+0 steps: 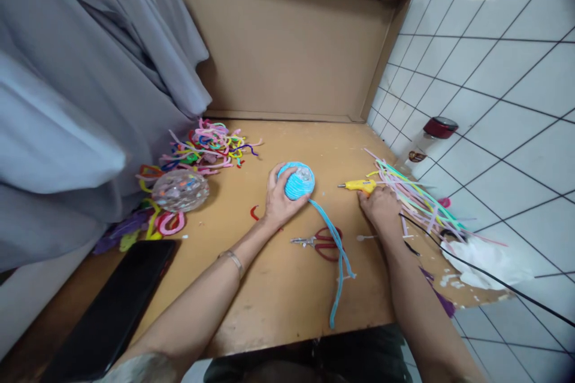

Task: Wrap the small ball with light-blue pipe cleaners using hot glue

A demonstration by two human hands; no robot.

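My left hand [279, 191] is wrapped round a small rounded object coiled with blue pipe cleaner [296, 184], its clear, glassy-looking top partly uncovered. Two loose blue pipe cleaner ends [338, 239] trail from it toward the front edge, passing over the red handles of the scissors [321, 243]. On the right, my right hand [381, 206] is closed on the handle of a yellow hot glue gun [359, 185], whose nozzle points left toward the blue object. The glue gun lies low, close to the tabletop; whether it touches is unclear.
Tangled pipe cleaners [211, 146] and a clear faceted bowl-like piece [180, 190] lie at left, near a black phone [112, 305]. Straight pipe cleaners [413, 191], a red-lidded jar [426, 140] and white tissue [483, 266] line the tiled wall. A black cord [485, 272] runs off right.
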